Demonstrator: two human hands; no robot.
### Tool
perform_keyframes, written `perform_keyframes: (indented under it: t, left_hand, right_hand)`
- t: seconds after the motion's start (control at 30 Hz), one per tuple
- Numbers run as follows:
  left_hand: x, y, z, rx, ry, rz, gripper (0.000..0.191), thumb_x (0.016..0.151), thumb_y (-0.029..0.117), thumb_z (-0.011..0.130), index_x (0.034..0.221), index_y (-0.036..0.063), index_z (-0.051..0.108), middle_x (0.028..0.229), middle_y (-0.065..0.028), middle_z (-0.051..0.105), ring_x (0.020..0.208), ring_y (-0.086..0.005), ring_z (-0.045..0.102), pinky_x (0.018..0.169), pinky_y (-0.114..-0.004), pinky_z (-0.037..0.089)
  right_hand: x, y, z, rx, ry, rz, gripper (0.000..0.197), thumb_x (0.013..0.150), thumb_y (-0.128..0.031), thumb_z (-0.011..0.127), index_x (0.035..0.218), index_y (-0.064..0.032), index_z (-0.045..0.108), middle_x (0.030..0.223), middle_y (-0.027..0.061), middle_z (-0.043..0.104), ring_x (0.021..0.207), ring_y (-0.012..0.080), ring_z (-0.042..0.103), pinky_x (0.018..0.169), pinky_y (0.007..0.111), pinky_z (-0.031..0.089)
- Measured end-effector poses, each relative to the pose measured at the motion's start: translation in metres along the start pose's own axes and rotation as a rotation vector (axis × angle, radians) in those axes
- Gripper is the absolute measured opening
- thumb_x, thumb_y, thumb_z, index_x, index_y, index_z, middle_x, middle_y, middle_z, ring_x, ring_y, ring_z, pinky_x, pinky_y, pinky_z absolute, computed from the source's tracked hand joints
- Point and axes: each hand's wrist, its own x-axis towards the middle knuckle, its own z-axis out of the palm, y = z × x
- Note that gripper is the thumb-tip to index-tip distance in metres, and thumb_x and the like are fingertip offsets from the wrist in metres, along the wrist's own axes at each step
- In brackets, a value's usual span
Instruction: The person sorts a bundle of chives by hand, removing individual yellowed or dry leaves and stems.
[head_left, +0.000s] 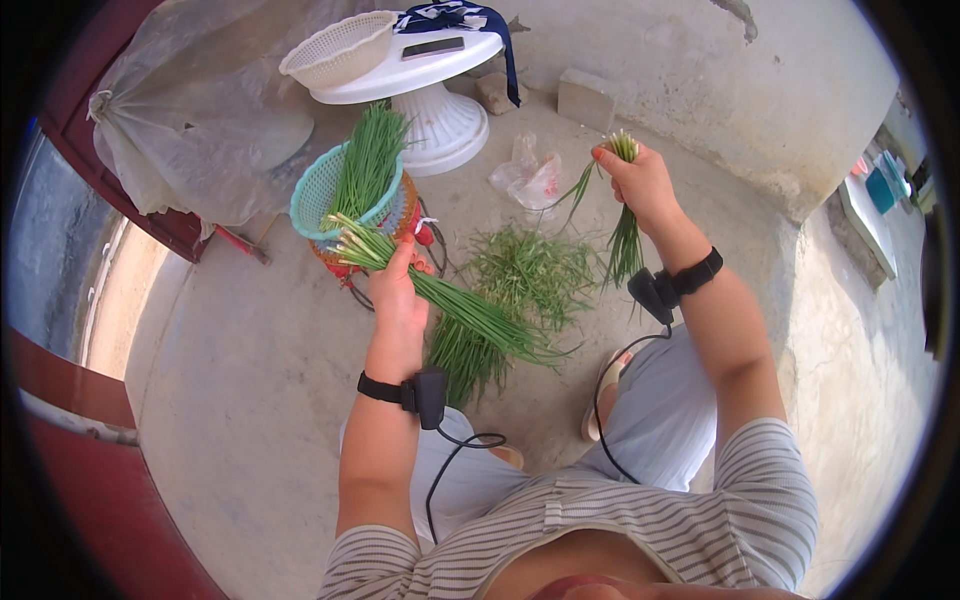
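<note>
My left hand (400, 289) grips a thick bunch of garlic chives (480, 311), its pale cut ends pointing up and left, its green leaves trailing to the right. Raised at the right, my right hand (637, 184) is closed round a smaller bunch of chives (625, 244) with white ends upward and leaves hanging down. One thin strand droops left from that bunch. Beyond my left hand, a turquoise plastic basket (307, 199) holds more green chives (367, 161). Below and between my hands, a heap of loose chive trimmings (532, 274) lies on the concrete floor, with longer chives (465, 360) nearer my feet.
A white pedestal table (439, 64) carries a cream plastic basket (341, 49), a phone (433, 48) and dark blue cloth (480, 16). A crumpled plastic bag (531, 176) lies on the floor. Concrete blocks (586, 97) stand by the wall. Plastic sheeting (195, 105) hangs at left.
</note>
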Motion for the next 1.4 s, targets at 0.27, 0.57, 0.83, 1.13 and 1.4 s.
perform_keyframes:
  t: [0.27,0.57,0.83,1.13,1.4]
  left_hand:
    - [-0.044,-0.022,0.051,0.383,-0.362,-0.025,0.013,0.076,0.008,0.068,0.080,0.0049,0.056,0.080,-0.0016,0.056,0.065,-0.0104,0.051,0.059,-0.025,0.040]
    - [-0.044,-0.023,0.043,0.451,-0.348,0.003,0.011,0.076,0.007,0.066,0.078,0.0048,0.056,0.071,-0.0003,0.055,0.060,-0.0102,0.049,0.056,-0.024,0.039]
    - [-0.042,-0.022,0.040,0.365,-0.339,-0.018,0.009,0.077,0.006,0.064,0.084,0.0013,0.059,0.077,-0.0044,0.060,0.062,-0.0100,0.050,0.057,-0.024,0.041]
    - [-0.047,-0.021,0.044,0.337,-0.427,-0.110,0.013,0.080,0.010,0.062,0.089,0.0009,0.058,0.084,-0.0091,0.063,0.064,-0.0103,0.051,0.059,-0.024,0.041]
    - [-0.046,-0.020,0.040,0.300,-0.418,-0.156,0.016,0.080,0.013,0.063,0.092,0.0023,0.058,0.081,-0.0079,0.062,0.063,-0.0089,0.049,0.055,-0.022,0.039]
  right_hand:
    - [-0.053,-0.012,0.064,0.033,-0.454,0.134,0.011,0.081,-0.015,0.064,0.079,-0.0040,0.061,0.063,-0.0032,0.053,0.050,0.0048,0.041,0.044,0.023,0.033]
    - [-0.057,-0.003,0.074,-0.090,-0.594,0.115,0.011,0.080,-0.012,0.062,0.083,-0.0015,0.063,0.069,0.0001,0.059,0.061,0.0075,0.048,0.055,0.026,0.041]
    - [-0.034,0.002,0.059,-0.497,-0.213,-0.311,0.022,0.078,-0.016,0.062,0.094,0.0006,0.062,0.071,0.0083,0.060,0.066,0.0113,0.052,0.061,0.027,0.044]
    - [-0.053,0.000,0.072,-0.060,-0.558,0.090,0.020,0.081,-0.017,0.064,0.090,0.0003,0.064,0.073,0.0028,0.062,0.063,0.0083,0.050,0.058,0.027,0.043]
    - [-0.061,-0.006,0.069,-0.115,-0.558,-0.138,0.015,0.083,-0.016,0.062,0.086,-0.0009,0.065,0.072,0.0037,0.063,0.066,0.0067,0.051,0.062,0.027,0.045]
